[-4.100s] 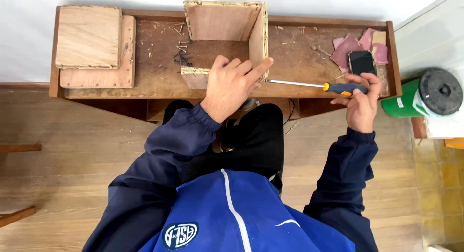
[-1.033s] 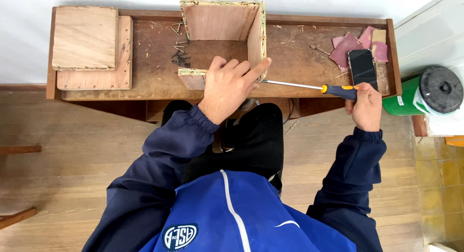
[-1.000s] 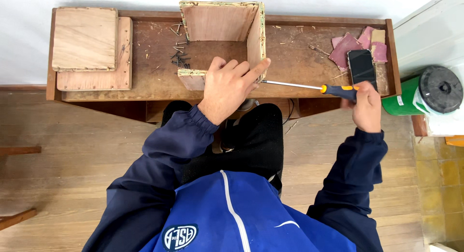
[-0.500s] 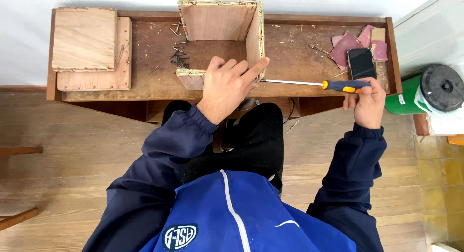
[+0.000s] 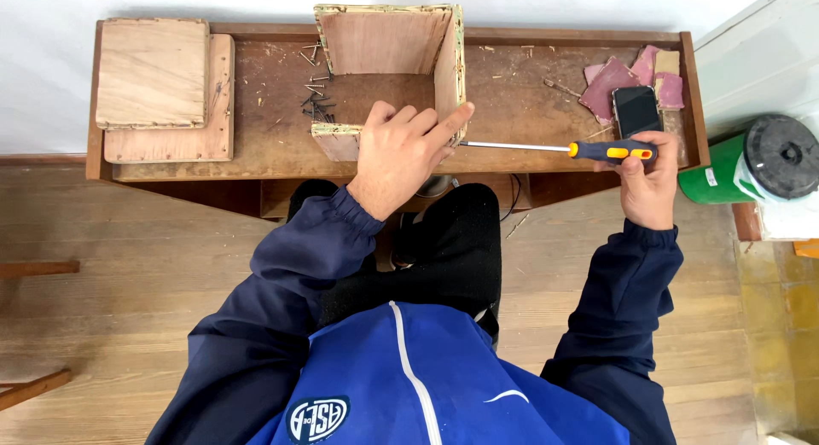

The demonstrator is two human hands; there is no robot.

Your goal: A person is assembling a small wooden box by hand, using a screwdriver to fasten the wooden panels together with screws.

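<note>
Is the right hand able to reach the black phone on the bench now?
Probably yes: the right hand lies just below the phone with nothing between, but it holds the screwdriver.

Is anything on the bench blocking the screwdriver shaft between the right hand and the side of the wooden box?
Nothing visible does. The screwdriver runs clear from the right hand to the right wall of the wooden box. The left hand steadies that wall beside the tip; the phone lies behind the handle.

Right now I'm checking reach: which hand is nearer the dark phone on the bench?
Right. The right hand grips the screwdriver just below the phone; the left hand rests on the wooden box, well away.
</note>
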